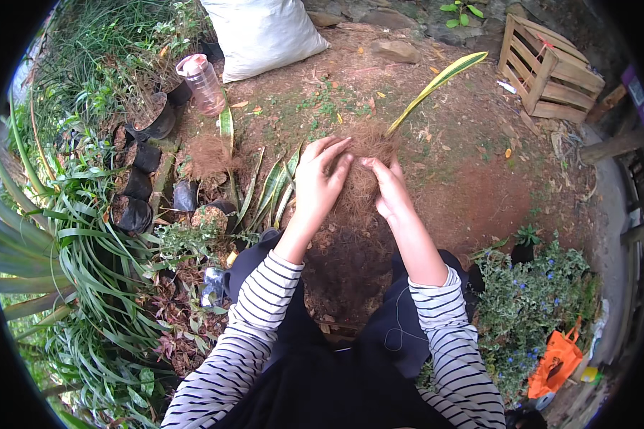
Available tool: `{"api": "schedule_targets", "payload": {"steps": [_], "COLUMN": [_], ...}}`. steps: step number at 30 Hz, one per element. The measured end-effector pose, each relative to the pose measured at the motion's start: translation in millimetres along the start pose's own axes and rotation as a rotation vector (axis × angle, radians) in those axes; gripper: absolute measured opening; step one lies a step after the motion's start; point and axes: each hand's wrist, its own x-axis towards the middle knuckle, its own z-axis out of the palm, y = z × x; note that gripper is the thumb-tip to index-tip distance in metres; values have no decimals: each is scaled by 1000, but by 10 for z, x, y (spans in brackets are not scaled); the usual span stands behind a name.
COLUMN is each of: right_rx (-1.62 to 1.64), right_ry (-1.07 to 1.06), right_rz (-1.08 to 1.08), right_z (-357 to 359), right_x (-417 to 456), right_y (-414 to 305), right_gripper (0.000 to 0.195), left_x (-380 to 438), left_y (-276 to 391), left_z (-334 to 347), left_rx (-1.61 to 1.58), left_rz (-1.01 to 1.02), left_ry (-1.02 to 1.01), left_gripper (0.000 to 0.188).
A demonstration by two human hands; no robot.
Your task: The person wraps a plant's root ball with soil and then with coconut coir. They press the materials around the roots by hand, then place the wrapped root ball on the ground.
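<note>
A bundle of brown coconut fibre [360, 185] is between my two hands. From its upper right side rises a snake plant leaf [434, 92], green with yellow edges. My right hand [390, 182] grips the fibre from the right, with thumb and fingers pressed around it. On the other side, my left hand [323, 170] rests against the bundle's left edge, its fingers bent and slightly apart. Whether the left fingers pinch any strands I cannot tell. Several more snake plant leaves [276, 182] lie on the soil left of my left hand, and another fibre clump [210, 156] sits farther left.
A pink bottle [203, 86] and a white sack [268, 40] stand at the back left. Black plant bags [138, 185] line the left side. At the far right is a wooden crate [550, 69]. An orange bag [554, 364] lies near the blue-flowered plants [531, 300].
</note>
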Motion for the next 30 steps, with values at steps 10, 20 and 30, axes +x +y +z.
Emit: {"api": "schedule_targets", "payload": {"steps": [10,20,30], "right_rx": [238,117,-321], "right_ry": [7,-146,-81], "right_rz": [184,26,-164], "right_z": [-103,-272,-186], "right_x": [-35,-66,-179], "right_y": [-17,-70,-173], "right_gripper": [16,40,70], "left_x": [12,-113,-311], "left_y": [-422,-160,-268], "left_z": [108,178,358], "left_rx": [-537,-1492,-1360], "left_rz": [-439,-825,-803], "left_ry": [-103,-255,-349], "left_gripper": [24,71,68]}}
